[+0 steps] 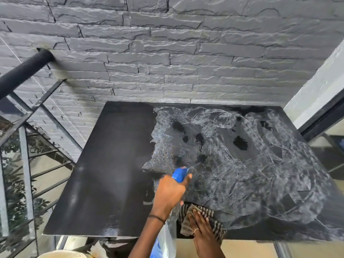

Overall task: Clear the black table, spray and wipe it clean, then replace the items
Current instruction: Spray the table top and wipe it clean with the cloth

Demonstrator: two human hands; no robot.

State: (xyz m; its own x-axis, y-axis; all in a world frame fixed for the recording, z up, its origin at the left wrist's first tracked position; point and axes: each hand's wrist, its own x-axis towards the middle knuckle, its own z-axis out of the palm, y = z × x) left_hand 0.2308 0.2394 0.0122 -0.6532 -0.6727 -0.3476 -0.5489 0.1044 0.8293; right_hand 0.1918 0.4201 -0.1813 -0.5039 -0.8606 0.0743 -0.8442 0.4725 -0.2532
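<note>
Currently spraying: left hand grips the blue-headed clear plastic spray bottle, lower centre, over the black rectangular table, while right hand lies flat on the brown striped cloth at bottom centre. Next, probably: wipe the streaked right half.

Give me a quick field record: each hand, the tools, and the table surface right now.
left hand: grips the blue spray bottle, nozzle pointing over the tabletop
right hand: rests flat on the striped cloth at the near edge
black table: left part dark and unstreaked
right part: whitish swirled streaks with a few dark patches
stage: spraying and wiping, not finished
</note>
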